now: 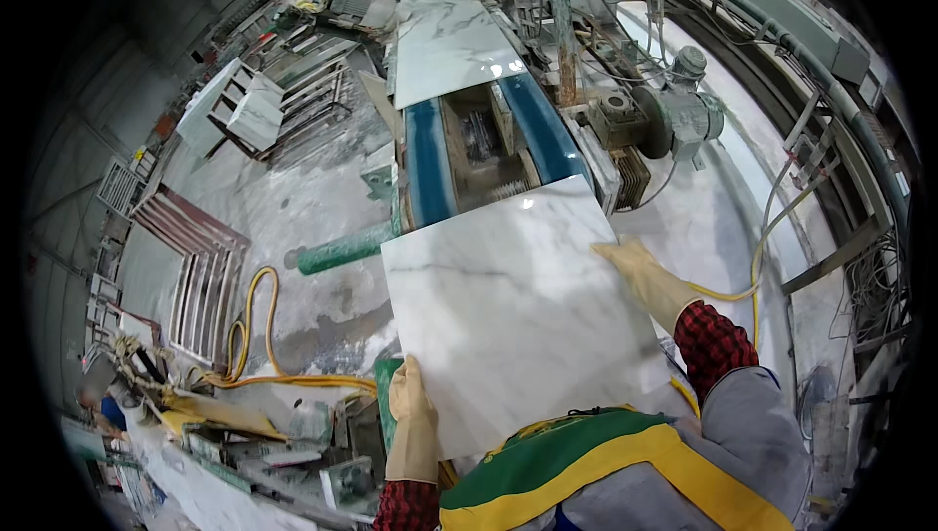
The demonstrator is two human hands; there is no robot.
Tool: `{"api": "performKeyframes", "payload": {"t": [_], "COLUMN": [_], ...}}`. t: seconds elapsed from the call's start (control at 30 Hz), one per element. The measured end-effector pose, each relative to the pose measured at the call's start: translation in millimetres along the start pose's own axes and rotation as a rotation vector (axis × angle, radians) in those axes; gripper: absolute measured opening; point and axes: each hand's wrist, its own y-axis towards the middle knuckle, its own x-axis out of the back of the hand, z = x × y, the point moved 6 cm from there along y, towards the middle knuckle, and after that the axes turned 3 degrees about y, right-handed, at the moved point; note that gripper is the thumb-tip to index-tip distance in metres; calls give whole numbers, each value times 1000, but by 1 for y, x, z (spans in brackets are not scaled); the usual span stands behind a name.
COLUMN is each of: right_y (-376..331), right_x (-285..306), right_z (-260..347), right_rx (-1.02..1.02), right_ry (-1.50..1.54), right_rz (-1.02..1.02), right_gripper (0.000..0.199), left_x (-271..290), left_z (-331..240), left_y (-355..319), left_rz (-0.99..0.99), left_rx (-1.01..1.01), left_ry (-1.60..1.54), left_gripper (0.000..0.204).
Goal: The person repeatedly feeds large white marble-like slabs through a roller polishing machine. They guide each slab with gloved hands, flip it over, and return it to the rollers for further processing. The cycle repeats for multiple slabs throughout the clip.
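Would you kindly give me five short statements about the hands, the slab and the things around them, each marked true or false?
1. The left hand and the right hand both touch the near slab. True.
2. The belts just beyond the near slab are red. False: they are blue.
3. A far slab lies on the other side of the gap from the near one. True.
4. The right hand is bare. False: it wears a cream glove.
5. The yellow hose that lies looped on the floor is to the right of the near slab. False: that loop is to its left.
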Motion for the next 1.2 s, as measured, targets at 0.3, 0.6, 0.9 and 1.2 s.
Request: {"api": "performKeyframes", "payload": {"t": [0.3, 0.6, 0.9, 1.2], "right_y": [86, 104, 0, 49], "right_x": [-11, -12, 11, -42], "right_z": [62, 45, -69, -39], "right_rx": [-84, 166, -517, -396], "right_ry": [-52, -74, 712, 605], "right_rz": [-191, 213, 245, 163], "right_gripper": [82, 43, 51, 48], "left_x": [-88, -117, -135, -106], "left_z": [-137, -135, -145, -88], "left_y": [102, 201, 224, 165], "left_rz": [225, 292, 501, 738], "left_rx": [-90, -231, 62, 307], "left_ry": [470, 629, -192, -348], "left_gripper": [66, 65, 53, 33]}}
